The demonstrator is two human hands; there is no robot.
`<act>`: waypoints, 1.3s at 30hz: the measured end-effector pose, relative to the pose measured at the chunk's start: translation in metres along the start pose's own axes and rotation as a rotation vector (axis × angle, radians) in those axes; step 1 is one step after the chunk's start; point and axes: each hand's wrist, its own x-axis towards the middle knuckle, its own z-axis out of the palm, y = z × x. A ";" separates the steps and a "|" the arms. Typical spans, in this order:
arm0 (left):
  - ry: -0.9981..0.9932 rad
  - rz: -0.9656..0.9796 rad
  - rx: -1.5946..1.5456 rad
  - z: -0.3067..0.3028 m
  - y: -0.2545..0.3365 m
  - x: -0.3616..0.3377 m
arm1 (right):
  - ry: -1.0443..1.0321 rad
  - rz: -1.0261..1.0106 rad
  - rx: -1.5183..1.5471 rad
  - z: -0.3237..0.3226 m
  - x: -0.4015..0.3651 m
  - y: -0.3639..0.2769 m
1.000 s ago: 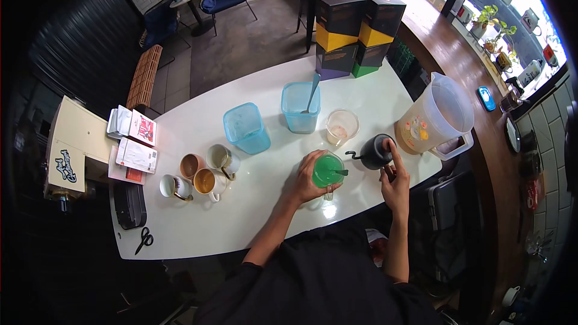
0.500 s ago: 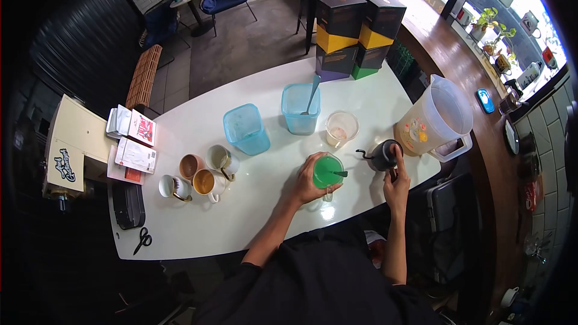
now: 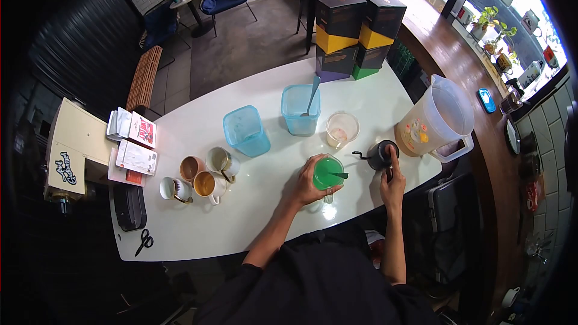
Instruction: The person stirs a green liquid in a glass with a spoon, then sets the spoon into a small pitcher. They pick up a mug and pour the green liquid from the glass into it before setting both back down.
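My left hand is wrapped round the left side of a clear glass mug of green liquid, its handle pointing toward me. A spoon leans inside the mug, its end over the right rim. To the right, my right hand grips the handle of a small black gooseneck kettle, one finger reaching up over its top. The kettle's thin spout points left toward the mug. Just behind them is a clear plastic cup with a little pale residue in it.
Two blue plastic containers stand further back, one holding a spoon. Several ceramic mugs cluster at the left, near scissors. A large plastic pitcher stands at the right. Stacked boxes fill the far end of the white table.
My right hand and the kettle have shifted slightly left, toward the glass mug. My left hand stays round the mug.
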 end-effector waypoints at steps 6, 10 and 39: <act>0.033 0.055 0.043 0.003 -0.004 -0.001 | 0.039 -0.075 -0.042 0.005 0.002 -0.001; 0.000 -0.072 -0.097 0.004 -0.005 -0.003 | 0.056 -0.074 -0.118 0.004 0.002 -0.007; 0.013 -0.047 -0.076 0.007 -0.011 -0.005 | -0.114 -0.347 -0.204 0.050 -0.011 -0.101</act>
